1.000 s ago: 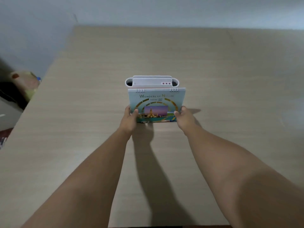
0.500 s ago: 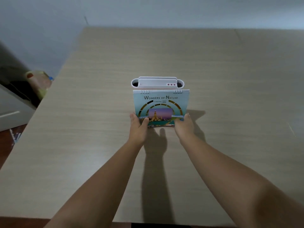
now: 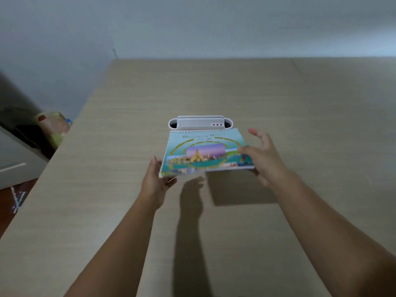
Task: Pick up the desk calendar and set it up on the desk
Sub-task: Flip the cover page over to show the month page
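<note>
— Since half a second ago the desk calendar (image 3: 205,152) has tipped from standing near-upright to lying almost flat, lifted clear of the bench (image 3: 300,108); its shadow falls on the wood below it.

— Who has hold of it?

— Both hands; the left hand (image 3: 155,181) pinches the near left corner, thumb on the edge and fingers (image 3: 170,181) curled underneath; the right hand (image 3: 262,156) grips the right edge with the thumb on the cover, while its other fingers (image 3: 254,132) spread apart in the air.

— What stands around it?

— Just behind the spiral-bound top edge sits a white holder (image 3: 200,122); rounded ends, an open slot along the middle, three small reddish dots on its front; whether the calendar touches it I cannot tell. Off the bench's left side lies a yellowish bag (image 3: 53,127) with a blue bottle cap (image 3: 68,120) showing beside it; a grey wall (image 3: 192,24) runs behind.

— Materials?

— The bench is pale wood-grain laminate, matte, with a seam towards the far right; the calendar's cover is glossy card in teal, printed with a golden temple inside a ring of yellow dashes; its stacked pages show as a thin white edge at the front; motion blurs the title.
</note>
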{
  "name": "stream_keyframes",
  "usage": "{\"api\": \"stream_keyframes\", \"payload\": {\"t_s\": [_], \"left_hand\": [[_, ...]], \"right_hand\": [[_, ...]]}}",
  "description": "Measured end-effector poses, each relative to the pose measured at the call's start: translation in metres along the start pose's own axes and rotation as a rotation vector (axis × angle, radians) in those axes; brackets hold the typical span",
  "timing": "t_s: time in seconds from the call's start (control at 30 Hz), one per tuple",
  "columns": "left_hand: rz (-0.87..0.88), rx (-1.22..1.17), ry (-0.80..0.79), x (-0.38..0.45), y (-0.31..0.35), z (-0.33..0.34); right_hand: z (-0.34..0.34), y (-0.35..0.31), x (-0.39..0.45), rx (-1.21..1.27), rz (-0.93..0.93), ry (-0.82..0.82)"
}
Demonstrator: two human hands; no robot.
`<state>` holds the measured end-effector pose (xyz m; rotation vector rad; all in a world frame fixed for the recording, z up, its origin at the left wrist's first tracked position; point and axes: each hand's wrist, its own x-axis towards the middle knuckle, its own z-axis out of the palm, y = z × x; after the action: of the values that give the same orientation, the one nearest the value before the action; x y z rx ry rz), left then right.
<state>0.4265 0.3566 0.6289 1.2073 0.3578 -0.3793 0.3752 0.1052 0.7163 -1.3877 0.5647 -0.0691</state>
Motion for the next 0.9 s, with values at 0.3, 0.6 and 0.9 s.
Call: {"api": "stream_keyframes", "payload": {"t_s": [0.3,0.6,0.9], "left_hand": [[0.123,0.415,0.108,0.019,0.024,0.027],[0.19,0.544,0.054,0.036,0.026,0.024],[0.162,0.535,-0.016,0.047,0.024,0.027]], "right_hand": [[0.025,-0.081,0.05,0.245,0.045,-0.142],[0.027,-0.044,0.102,-0.288,-0.062,-0.129],[-0.003,0.034,0.084,-0.584,-0.043,-0.156]]}}
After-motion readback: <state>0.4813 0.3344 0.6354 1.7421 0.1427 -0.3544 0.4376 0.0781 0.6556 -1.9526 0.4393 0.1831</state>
